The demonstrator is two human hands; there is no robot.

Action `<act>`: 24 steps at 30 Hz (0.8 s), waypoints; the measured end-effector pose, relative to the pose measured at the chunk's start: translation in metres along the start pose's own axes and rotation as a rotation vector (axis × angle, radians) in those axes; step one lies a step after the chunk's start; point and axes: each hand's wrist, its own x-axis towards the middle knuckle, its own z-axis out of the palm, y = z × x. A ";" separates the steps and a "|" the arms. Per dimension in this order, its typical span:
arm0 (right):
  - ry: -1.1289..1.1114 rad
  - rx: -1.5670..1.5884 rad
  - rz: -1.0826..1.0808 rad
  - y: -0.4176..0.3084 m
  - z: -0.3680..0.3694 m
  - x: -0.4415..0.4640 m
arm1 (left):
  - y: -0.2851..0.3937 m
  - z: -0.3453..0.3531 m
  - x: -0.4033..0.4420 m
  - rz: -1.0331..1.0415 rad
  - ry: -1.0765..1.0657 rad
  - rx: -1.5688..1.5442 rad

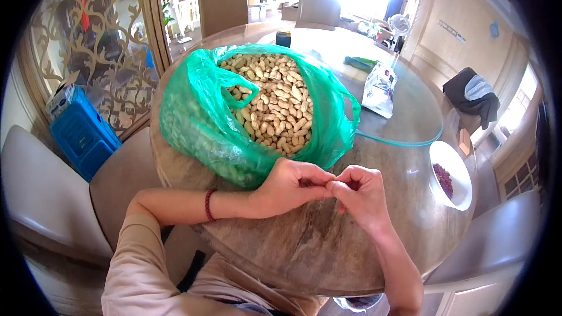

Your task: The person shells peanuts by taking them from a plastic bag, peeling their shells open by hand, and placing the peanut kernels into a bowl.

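My left hand [297, 186] and my right hand [362, 193] meet over the near part of the table, fingertips pinched together. Whatever lies between them is hidden or too small to make out. Just beyond my left hand stands a large green plastic bag [196, 123], its mouth spread open. Unshelled peanuts [275, 96] fill it almost to the top. On the right edge of the table a white bowl [462, 184] holds a small heap of reddish kernels [443, 180].
The round marble-look table [281, 251] carries a glass turntable [410, 134] with a white-silver packet [379, 90] and a green item [360, 63]. A dark jar [283, 38] stands behind the bag. Chairs [47, 193] surround the table. Below its front edge sits a container [358, 302].
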 end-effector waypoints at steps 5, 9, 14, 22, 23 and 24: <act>-0.065 0.104 -0.004 -0.001 -0.004 0.004 | -0.004 -0.002 0.004 -0.166 -0.002 -0.374; -0.103 0.177 0.015 -0.003 -0.008 0.003 | -0.001 -0.004 0.005 -0.199 0.016 -0.398; -0.088 0.171 -0.018 0.001 -0.005 0.002 | -0.005 -0.003 0.003 -0.187 0.034 -0.357; 0.160 0.053 -0.142 0.008 0.009 -0.001 | -0.004 -0.002 0.006 -0.088 0.076 -0.315; 0.161 0.055 -0.144 0.008 0.011 -0.001 | -0.002 -0.003 0.007 -0.087 0.075 -0.312; 0.168 0.150 -0.140 0.009 0.012 -0.001 | 0.003 -0.003 0.008 -0.104 0.063 -0.391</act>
